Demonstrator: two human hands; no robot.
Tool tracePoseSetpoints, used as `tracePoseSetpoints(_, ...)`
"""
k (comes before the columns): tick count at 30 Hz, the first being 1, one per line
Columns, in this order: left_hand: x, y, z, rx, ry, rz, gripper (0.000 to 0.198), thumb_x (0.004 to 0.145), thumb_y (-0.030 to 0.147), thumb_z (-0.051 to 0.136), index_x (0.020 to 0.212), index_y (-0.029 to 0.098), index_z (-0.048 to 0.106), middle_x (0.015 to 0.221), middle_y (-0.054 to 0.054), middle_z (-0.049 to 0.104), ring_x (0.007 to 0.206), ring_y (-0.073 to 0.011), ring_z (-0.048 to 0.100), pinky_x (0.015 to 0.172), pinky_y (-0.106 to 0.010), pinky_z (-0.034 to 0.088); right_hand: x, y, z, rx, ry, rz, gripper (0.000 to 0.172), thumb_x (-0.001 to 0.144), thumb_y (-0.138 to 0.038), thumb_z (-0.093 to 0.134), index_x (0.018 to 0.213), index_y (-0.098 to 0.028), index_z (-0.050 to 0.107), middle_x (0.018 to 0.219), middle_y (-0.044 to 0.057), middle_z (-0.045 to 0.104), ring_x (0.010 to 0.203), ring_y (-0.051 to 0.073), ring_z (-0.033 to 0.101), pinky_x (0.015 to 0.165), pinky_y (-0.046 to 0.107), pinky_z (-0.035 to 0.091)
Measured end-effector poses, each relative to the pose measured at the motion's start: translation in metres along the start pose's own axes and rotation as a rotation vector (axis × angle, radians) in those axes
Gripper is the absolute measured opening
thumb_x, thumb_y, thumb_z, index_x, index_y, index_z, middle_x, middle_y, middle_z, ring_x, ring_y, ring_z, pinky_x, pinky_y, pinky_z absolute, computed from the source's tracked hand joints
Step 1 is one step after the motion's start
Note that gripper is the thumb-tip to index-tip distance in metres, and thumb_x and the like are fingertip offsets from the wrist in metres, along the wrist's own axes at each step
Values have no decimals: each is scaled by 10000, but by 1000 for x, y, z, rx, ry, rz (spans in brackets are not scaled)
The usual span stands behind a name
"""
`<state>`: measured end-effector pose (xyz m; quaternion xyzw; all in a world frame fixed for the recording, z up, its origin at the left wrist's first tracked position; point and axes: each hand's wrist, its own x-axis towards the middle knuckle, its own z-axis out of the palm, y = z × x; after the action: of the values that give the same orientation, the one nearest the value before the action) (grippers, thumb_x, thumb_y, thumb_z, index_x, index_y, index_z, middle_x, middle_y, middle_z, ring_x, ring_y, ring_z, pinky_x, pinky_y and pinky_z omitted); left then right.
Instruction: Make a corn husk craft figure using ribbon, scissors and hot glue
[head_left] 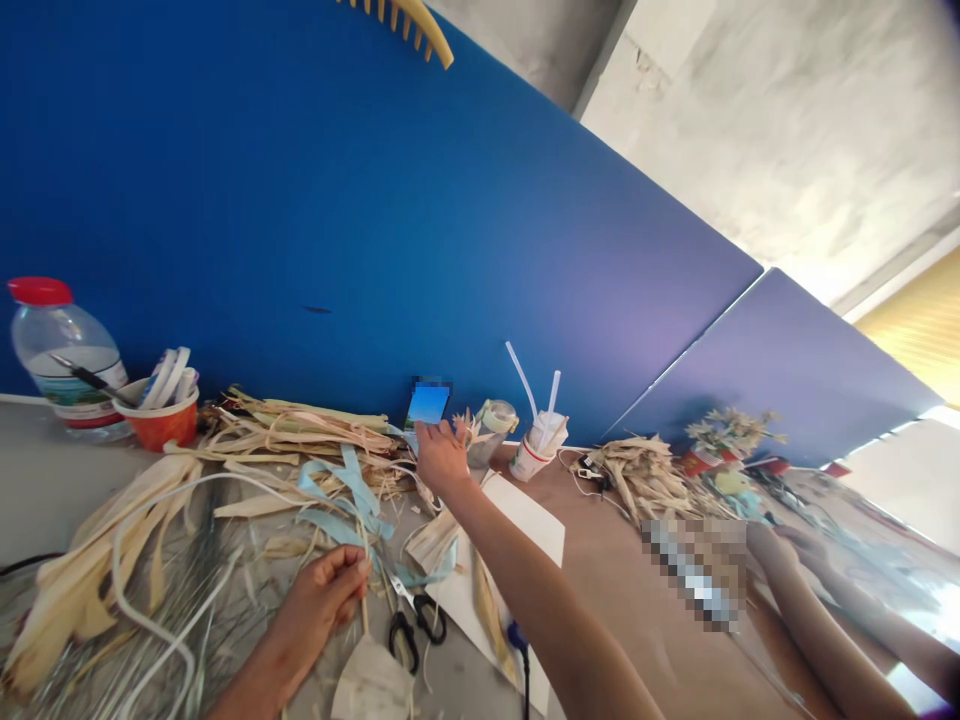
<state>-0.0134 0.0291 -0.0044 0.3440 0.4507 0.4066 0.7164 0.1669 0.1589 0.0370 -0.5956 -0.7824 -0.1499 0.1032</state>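
Observation:
My left hand [326, 592] is closed, thumb and fingertips pinched on a thin pale stem [365, 612]. The stem runs down toward a flat piece of dried husk [373, 682], and light blue strips [360, 490] lie around its upper end. Stretched forward, my right hand [444, 458] has its fingers at the lower edge of a phone [428, 402] that leans on the blue panel with its screen lit. Whether the fingers touch the screen is hard to make out. Black-handled scissors [411, 625] lie between my arms.
Dried husks [112, 560] and a white cord [120, 575] cover the left side. A red-capped bottle [67, 360] and a red cup of pens [161, 425] stand there. Behind my right hand are a jar [491, 430] and a cup with straws [531, 458]. Another person's arms [817, 610] are at right.

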Motion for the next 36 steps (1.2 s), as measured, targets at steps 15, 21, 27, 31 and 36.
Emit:
tracePoseSetpoints(15, -1, 3, 2, -17, -14, 24, 402, 544, 465, 764, 623, 164, 510, 486, 75, 441, 389, -31, 246, 413, -196, 168, -70, -45, -51, 1004, 244, 411, 327, 766, -155, 448, 1043, -162, 622, 826, 48, 617, 714, 165, 557, 665, 273, 451)
tracePoseSetpoints(21, -11, 9, 4, -53, -105, -52, 370, 571, 410, 789, 652, 153, 536, 514, 68, 444, 426, -36, 318, 427, -173, 233, -124, -75, -66, 1407, -18, 634, 179, 770, -295, 496, 754, -164, 618, 540, -47, 472, 477, 99, 411, 474, 211, 338)
tracePoseSetpoints(27, -14, 9, 4, -80, -191, -78, 343, 595, 369, 798, 651, 150, 540, 533, 58, 466, 445, -39, 369, 439, -166, 270, -135, -86, -55, 1439, -51, 661, 227, 791, -361, 497, 695, -167, 566, 497, -65, 421, 456, 90, 364, 452, 206, 293)
tracePoseSetpoints(31, -12, 5, 3, -38, -216, -62, 322, 643, 389, 767, 664, 147, 556, 528, 57, 460, 440, -41, 348, 431, -177, 244, -136, -90, -55, 1291, -56, 658, 238, 780, -337, 510, 625, -164, 560, 519, -39, 481, 508, 104, 437, 487, 208, 326)
tracePoseSetpoints(36, -10, -2, 0, -33, -238, -64, 303, 661, 392, 753, 691, 147, 576, 553, 46, 484, 465, -50, 371, 451, -186, 257, -138, -95, -52, 1088, -94, 566, 247, 801, -310, 499, 624, -166, 594, 537, -19, 529, 534, 120, 477, 516, 221, 327)
